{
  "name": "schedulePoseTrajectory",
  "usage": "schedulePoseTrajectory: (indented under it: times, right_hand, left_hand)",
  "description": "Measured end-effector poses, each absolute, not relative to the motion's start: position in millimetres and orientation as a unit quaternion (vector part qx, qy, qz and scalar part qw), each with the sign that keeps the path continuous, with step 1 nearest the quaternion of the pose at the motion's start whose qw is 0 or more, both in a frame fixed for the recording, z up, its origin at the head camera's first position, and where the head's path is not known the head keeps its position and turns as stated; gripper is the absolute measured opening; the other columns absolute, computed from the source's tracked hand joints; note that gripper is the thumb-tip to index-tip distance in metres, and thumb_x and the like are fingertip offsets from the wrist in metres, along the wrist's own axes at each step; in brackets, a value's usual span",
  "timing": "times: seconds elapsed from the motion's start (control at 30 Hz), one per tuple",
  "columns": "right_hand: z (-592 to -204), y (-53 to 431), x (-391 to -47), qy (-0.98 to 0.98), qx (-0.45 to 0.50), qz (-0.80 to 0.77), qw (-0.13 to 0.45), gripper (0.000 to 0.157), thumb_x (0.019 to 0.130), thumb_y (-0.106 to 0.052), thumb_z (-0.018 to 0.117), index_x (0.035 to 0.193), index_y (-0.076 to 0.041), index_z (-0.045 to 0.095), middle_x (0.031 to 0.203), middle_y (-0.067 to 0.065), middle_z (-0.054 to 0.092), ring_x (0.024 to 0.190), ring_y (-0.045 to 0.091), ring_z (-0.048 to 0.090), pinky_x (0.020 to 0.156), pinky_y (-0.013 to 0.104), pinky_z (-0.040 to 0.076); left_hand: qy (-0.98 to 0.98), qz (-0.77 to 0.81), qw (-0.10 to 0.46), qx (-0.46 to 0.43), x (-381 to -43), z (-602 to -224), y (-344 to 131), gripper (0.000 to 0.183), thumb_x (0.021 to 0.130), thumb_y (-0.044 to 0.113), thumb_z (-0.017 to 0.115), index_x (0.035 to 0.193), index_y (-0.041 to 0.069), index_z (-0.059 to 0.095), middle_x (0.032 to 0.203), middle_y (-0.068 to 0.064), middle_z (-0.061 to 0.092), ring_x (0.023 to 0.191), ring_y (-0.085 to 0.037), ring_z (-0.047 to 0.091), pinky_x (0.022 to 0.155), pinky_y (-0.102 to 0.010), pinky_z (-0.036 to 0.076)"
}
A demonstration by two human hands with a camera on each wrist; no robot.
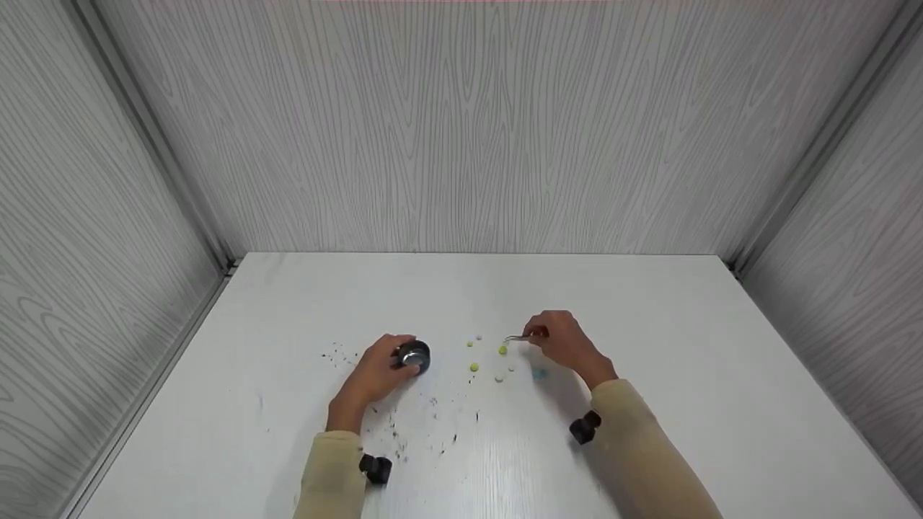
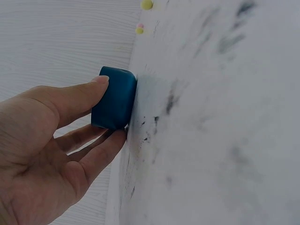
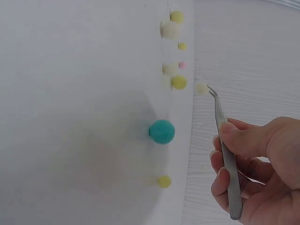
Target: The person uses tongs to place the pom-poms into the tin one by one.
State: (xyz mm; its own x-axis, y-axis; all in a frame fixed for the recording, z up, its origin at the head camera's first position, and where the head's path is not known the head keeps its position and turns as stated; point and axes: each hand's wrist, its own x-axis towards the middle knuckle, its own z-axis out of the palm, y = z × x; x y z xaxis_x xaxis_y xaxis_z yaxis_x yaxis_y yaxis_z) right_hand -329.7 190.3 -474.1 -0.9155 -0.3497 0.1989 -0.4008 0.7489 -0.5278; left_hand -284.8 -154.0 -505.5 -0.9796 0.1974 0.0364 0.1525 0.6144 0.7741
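My left hand (image 1: 378,371) grips a small round cup (image 1: 414,357), thumb on one side and fingers on the other. Its outside is a dark metallic blue (image 2: 114,99) in the left wrist view, and its inside looks shiny from above. A pair of bent-tip steel tweezers (image 3: 227,164) is pinched in my right hand (image 1: 566,340). At the tweezers' tips a small white ball (image 3: 201,88) appears above the table; whether both tips grip it I cannot tell. Below the tips lies a yellow ball (image 1: 502,350) on the table.
More little balls lie between the hands: a yellow ball (image 1: 474,367), a white ball (image 1: 499,378), and a larger teal ball (image 3: 162,131) nearest the right forearm. Dark smudges (image 1: 395,432) mark the white table (image 1: 324,288). Grey wood-grain panels (image 1: 461,130) stand behind and at both sides.
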Motion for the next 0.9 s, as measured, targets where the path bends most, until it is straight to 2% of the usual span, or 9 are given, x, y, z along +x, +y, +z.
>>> schedulePoseTrajectory:
  times: [0.9]
  right_hand:
    - [-459.8,112.4,-325.9,-0.928,0.25,0.275,0.032,0.013,0.095,0.0,0.07,0.098,-0.006,0.081,0.091,0.009,0.073,0.079,0.015,0.058,0.072,0.031,0.054]
  left_hand:
    - [0.899,0.427,0.03,0.094,-286.4,-506.0,-152.4,0.055,0.096,0.01,0.072,0.148,0.004,0.053,0.143,-0.019,0.057,0.138,-0.04,0.055,0.118,-0.053,0.044]
